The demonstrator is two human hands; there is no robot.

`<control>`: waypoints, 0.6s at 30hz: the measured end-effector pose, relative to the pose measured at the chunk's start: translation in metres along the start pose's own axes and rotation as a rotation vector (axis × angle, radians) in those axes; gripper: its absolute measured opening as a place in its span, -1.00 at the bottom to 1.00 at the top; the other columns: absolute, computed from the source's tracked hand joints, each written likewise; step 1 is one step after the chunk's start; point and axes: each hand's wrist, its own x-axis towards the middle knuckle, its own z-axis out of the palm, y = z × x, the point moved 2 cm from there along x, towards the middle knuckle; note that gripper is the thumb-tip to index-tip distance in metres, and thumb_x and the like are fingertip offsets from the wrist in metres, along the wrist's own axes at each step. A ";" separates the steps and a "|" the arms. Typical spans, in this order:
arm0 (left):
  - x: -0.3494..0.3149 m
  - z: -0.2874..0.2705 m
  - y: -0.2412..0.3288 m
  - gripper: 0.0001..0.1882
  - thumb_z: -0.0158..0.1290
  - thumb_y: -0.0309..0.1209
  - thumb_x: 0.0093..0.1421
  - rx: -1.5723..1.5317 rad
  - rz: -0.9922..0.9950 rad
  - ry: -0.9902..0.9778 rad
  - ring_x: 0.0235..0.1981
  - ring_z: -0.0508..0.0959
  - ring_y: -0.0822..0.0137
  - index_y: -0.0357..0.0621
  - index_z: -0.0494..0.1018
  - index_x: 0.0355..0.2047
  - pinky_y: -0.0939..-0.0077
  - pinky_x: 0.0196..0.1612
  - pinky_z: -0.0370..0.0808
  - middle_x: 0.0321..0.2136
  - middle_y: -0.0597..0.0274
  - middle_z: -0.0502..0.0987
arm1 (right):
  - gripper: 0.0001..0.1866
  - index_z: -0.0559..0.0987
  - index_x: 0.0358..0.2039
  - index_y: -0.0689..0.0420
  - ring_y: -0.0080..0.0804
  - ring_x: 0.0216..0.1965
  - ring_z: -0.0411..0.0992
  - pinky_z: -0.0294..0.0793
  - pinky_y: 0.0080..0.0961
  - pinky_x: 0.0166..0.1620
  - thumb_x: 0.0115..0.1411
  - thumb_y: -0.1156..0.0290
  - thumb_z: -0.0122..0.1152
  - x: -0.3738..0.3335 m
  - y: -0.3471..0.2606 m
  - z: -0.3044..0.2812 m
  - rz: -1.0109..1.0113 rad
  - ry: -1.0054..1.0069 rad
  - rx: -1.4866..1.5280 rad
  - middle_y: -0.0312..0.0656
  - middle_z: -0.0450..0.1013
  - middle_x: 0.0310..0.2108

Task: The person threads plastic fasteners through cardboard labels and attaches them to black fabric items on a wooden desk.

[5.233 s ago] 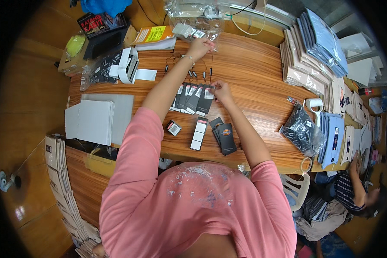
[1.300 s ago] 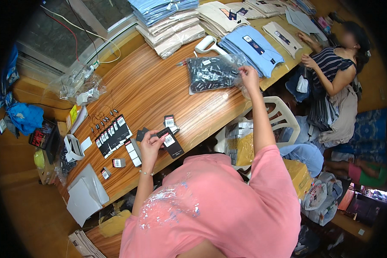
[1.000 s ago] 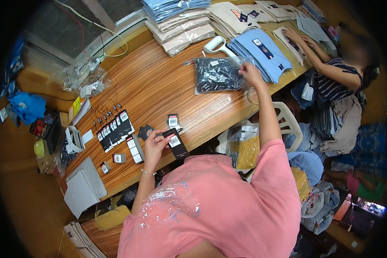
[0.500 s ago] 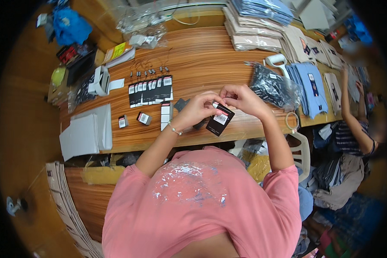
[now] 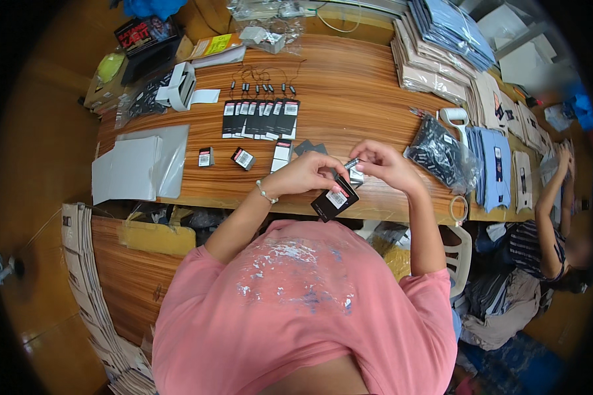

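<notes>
Over the table's near edge, my left hand pinches a black hang tag with a white and red barcode sticker. My right hand is just to the right, thumb and fingertips closed on a small dark string seal at the tag's top corner. Whether its string runs through the tag is too small to tell. Beyond my hands, a row of overlapping black hang tags lies with strings and seals spread above it. Small stacks of barcode stickers and dark cards are nearer.
A clear bag of black seals lies at right, beside a white tagging gun-like tool. Folded blue shirts and stacked packed garments stand beyond. White sheets lie at left. Another person works at far right.
My hands have drawn slightly apart, and the dark seal now shows between them. The hang tag has tilted a little. The whole view has shifted, with table items appearing further right.
</notes>
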 end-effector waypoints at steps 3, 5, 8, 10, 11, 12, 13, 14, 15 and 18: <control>-0.010 -0.008 0.000 -0.78 0.17 -0.49 -0.04 -0.026 0.028 0.036 -0.52 0.43 0.64 -0.24 0.48 -0.34 0.75 -0.42 0.35 -0.50 0.35 0.50 | -0.88 0.44 -0.33 0.20 -0.74 -0.59 0.20 0.19 -0.78 -0.50 0.09 0.49 0.10 -0.014 0.003 -0.007 0.058 0.166 0.134 -0.41 0.29 -0.63; -0.015 -0.012 -0.006 -0.80 0.16 -0.53 -0.05 -0.056 0.006 0.042 -0.51 0.43 0.64 -0.26 0.48 -0.36 0.77 -0.40 0.36 -0.53 0.35 0.50 | -0.89 0.45 -0.35 0.20 -0.72 -0.59 0.24 0.21 -0.77 -0.51 0.08 0.51 0.09 -0.021 0.008 -0.013 0.042 0.228 0.226 -0.37 0.34 -0.61; -0.018 -0.011 -0.012 -0.81 0.17 -0.54 -0.06 -0.082 0.005 0.033 -0.51 0.44 0.64 -0.27 0.48 -0.38 0.77 -0.41 0.36 -0.52 0.33 0.51 | -0.90 0.45 -0.38 0.23 -0.59 -0.57 0.33 0.29 -0.68 -0.46 0.06 0.51 0.10 -0.027 0.022 -0.016 -0.135 0.221 0.519 -0.27 0.40 -0.59; -0.020 -0.012 -0.014 -0.81 0.17 -0.54 -0.06 -0.101 0.016 0.050 -0.51 0.44 0.63 -0.27 0.48 -0.38 0.77 -0.41 0.36 -0.51 0.32 0.51 | -0.89 0.45 -0.37 0.24 -0.47 -0.57 0.37 0.35 -0.51 -0.36 0.07 0.49 0.09 -0.031 0.029 -0.017 -0.287 0.167 0.771 -0.18 0.42 -0.59; -0.021 -0.012 -0.014 -0.81 0.17 -0.55 -0.07 -0.112 0.023 0.059 -0.51 0.44 0.63 -0.27 0.49 -0.38 0.77 -0.41 0.37 -0.50 0.32 0.52 | -0.88 0.45 -0.36 0.24 -0.45 -0.55 0.38 0.36 -0.49 -0.35 0.08 0.48 0.08 -0.033 0.029 -0.016 -0.322 0.168 0.864 -0.16 0.43 -0.56; -0.022 -0.013 -0.016 -0.80 0.17 -0.55 -0.07 -0.108 0.018 0.063 -0.51 0.45 0.63 -0.27 0.49 -0.38 0.77 -0.41 0.37 -0.50 0.31 0.52 | -0.87 0.46 -0.35 0.24 -0.43 -0.54 0.40 0.36 -0.46 -0.33 0.09 0.48 0.07 -0.036 0.030 -0.015 -0.356 0.168 0.956 -0.13 0.45 -0.54; -0.023 -0.013 -0.017 -0.80 0.17 -0.55 -0.07 -0.105 0.013 0.067 -0.50 0.45 0.62 -0.27 0.49 -0.37 0.77 -0.40 0.37 -0.50 0.31 0.52 | -0.86 0.46 -0.34 0.24 -0.40 -0.52 0.42 0.36 -0.44 -0.31 0.09 0.47 0.06 -0.038 0.030 -0.015 -0.390 0.168 1.048 -0.10 0.46 -0.52; -0.023 -0.013 -0.019 -0.80 0.17 -0.55 -0.07 -0.102 0.007 0.070 -0.50 0.46 0.62 -0.28 0.49 -0.37 0.77 -0.40 0.38 -0.49 0.30 0.52 | -0.83 0.46 -0.30 0.24 -0.35 -0.44 0.46 0.39 -0.38 -0.26 0.11 0.44 0.04 -0.039 0.026 -0.013 -0.398 0.166 1.124 -0.03 0.49 -0.43; -0.023 -0.013 -0.020 -0.80 0.17 -0.55 -0.07 -0.113 0.013 0.059 -0.49 0.46 0.62 -0.28 0.48 -0.37 0.77 -0.40 0.38 -0.49 0.30 0.52 | -0.83 0.46 -0.29 0.24 -0.35 -0.43 0.46 0.39 -0.37 -0.24 0.11 0.45 0.05 -0.040 0.022 -0.012 -0.372 0.237 1.110 -0.03 0.49 -0.41; -0.021 -0.010 -0.020 -0.81 0.16 -0.56 -0.06 -0.134 0.023 0.037 -0.48 0.47 0.61 -0.28 0.48 -0.37 0.77 -0.39 0.39 -0.50 0.30 0.52 | -0.83 0.46 -0.28 0.23 -0.34 -0.40 0.46 0.40 -0.32 -0.19 0.11 0.46 0.05 -0.040 0.010 -0.005 -0.352 0.416 1.048 -0.04 0.49 -0.39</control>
